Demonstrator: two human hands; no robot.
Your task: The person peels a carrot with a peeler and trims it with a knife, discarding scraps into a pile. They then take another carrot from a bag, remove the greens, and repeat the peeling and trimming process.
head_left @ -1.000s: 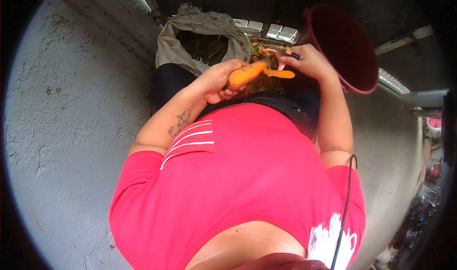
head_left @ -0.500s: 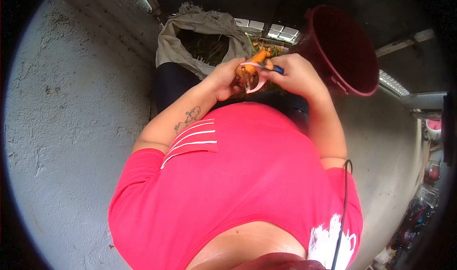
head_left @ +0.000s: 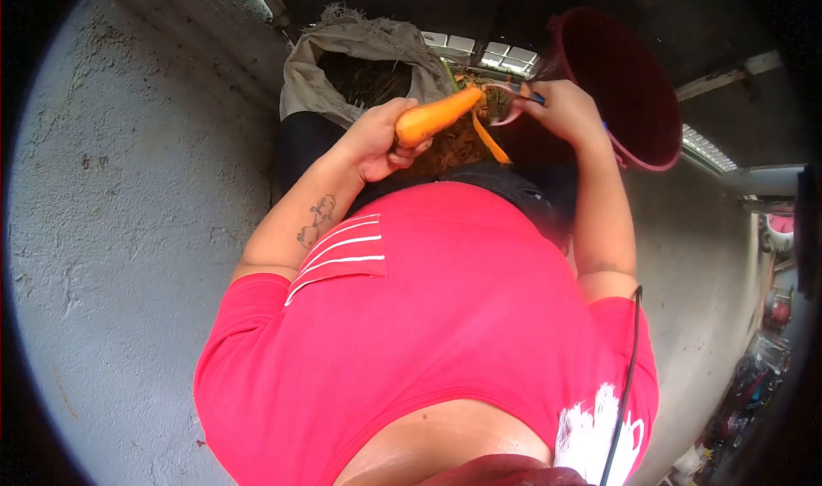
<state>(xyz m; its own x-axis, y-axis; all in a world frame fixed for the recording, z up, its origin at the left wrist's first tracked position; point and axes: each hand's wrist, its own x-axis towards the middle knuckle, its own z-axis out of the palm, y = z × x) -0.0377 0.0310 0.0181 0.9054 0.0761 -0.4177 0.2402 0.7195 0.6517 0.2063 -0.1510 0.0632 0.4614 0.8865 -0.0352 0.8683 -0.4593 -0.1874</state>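
My left hand (head_left: 381,142) is closed round the thick end of an orange carrot (head_left: 437,119), which points up and to the right. In my right hand (head_left: 565,113) is a peeler (head_left: 512,101) with a blue and dark handle and a pale, pinkish frame. Its head is just beyond the carrot's thin tip. From near that tip a long strip of orange peel (head_left: 491,139) hangs down. Peelings (head_left: 454,156) lie below, between my legs; the shadow there hides what they rest on.
A pale woven sack (head_left: 300,83) with its mouth open stands ahead on the left, dark plant matter inside. On the right is a large dark red bucket (head_left: 629,156). A rough grey wall (head_left: 128,212) rises close on my left. A black cable (head_left: 625,383) runs over my shirt.
My right hand has moved right and away with the peeler, from the carrot's near end past its tip. My left hand has shifted left, and more of the carrot shows. A peel strip now hangs.
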